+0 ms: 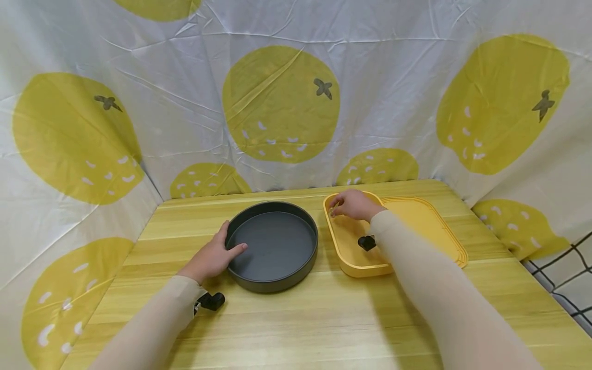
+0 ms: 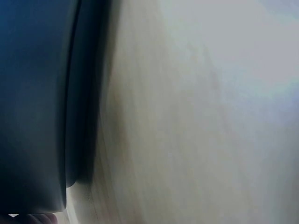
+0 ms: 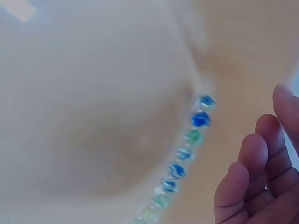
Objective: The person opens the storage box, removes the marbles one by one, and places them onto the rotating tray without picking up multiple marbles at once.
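Okay, desk: (image 1: 300,329) wood-grain top, carries the dark round pan, the yellow container and the yellow lid.
Backdrop: white cloth (image 1: 393,103) with big yellow fruit prints, wrinkled, hangs behind the desk and along both sides.
Far right: black wire grid (image 1: 561,280), past the desk's edge.
Yellow lid: (image 1: 416,216) flat, grooved border, directly right of the container; whether their edges overlap, cannot tell.
In the way: right sleeve (image 1: 439,288) crosses over the container's near right corner and part of the lid, hiding both.
Round pan: (image 1: 277,246) left of the container, a strip of bare wood between them; its floor looks bare.
Yellow container: (image 1: 344,241) right of the pan, rounded corners, low walls.
Marbles: (image 3: 177,171) blue and green glass, single file in a curved row along the container's edge, soft focus, row cut off at the bottom of the right wrist view.
Left hand: (image 1: 215,256) grips the pan's left rim, thumb over the inside, fingers along the outside wall; left wrist view shows mostly pan side and wood.
Right hand: (image 1: 355,204) reaches into the container's far left part, palm down, fingers bent near the marbles; thumb hidden at the wrist, so can't tell if it pinches one.
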`<control>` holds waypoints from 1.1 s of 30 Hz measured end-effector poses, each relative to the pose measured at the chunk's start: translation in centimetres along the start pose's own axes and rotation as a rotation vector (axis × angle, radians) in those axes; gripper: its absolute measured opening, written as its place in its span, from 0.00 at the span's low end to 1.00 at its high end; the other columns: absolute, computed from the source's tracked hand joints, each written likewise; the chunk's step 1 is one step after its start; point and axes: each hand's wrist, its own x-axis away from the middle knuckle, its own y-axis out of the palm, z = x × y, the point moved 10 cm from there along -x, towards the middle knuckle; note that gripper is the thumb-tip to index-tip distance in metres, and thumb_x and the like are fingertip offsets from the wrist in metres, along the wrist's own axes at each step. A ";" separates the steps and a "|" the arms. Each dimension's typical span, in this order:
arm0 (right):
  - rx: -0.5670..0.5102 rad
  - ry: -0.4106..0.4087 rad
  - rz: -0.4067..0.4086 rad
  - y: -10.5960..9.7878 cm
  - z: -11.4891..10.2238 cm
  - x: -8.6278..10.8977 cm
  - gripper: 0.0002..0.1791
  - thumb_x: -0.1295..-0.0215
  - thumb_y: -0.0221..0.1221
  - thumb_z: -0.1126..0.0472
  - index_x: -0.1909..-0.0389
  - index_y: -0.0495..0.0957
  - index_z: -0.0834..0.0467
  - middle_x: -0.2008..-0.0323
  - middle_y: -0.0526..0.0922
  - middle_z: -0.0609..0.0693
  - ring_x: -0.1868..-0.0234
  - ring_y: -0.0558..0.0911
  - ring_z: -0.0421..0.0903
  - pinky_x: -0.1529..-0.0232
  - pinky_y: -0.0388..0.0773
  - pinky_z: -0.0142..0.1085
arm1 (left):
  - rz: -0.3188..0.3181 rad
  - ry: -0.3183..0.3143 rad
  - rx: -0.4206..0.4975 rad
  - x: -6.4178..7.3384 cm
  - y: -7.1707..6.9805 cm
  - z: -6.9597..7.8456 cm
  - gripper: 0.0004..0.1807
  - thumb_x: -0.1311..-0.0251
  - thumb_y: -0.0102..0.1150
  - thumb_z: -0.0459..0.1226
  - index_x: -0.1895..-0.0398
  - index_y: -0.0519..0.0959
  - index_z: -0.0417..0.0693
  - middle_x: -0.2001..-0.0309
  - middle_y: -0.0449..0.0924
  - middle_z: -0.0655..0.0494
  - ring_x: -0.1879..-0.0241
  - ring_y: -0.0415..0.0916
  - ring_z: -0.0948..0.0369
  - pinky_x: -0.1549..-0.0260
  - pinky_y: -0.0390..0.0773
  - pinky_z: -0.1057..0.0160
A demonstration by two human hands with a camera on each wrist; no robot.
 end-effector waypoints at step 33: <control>-0.032 -0.228 -0.087 2.9 -12.3 0.4 0.15 0.26 0.65 0.55 0.43 0.87 0.53 0.53 0.91 0.48 0.54 0.85 0.44 0.50 0.83 0.39 | 0.003 0.017 -0.003 -0.2 -0.1 0.0 0.57 0.26 0.50 0.65 0.13 0.32 0.47 0.14 0.38 0.37 0.18 0.48 0.36 0.22 0.54 0.34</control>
